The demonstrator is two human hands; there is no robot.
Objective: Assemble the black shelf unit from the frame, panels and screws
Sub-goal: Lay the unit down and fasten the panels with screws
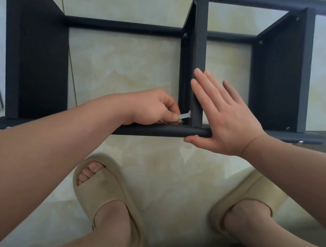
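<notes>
My feet in tan slippers [105, 191] are planted on the tiled floor [142, 69], and just past the toes lies the shelf [198, 29], tipped on its side so its near rail [159, 130] runs left to right in front of me. Three panels stand across it: a wide one at the left [37, 62], the middle panel [197, 59], and one at the right [285, 74].

My left hand [152, 106] is the working grip. It is clenched around a small flat silver wrench [185, 114], thumb and forefinger pinching the handle, its tip pointing right into the corner where the middle panel meets the near rail. The screw [181, 122] sits just below my fingertips, mostly hidden; I cannot tell whether the wrench is seated on it.

My right hand [223, 113] grasps nothing. It lies flat and spread against the far side of the middle panel, thumb hooked under the near rail, bracing the joint.

So the joint sits between my hands, with the left one nearer the screw. The panel's long axis runs away from me, the rail's across me. I judge the turning will need short swings, since panel and rail crowd the handle on two sides, and the wrench could slip.
</notes>
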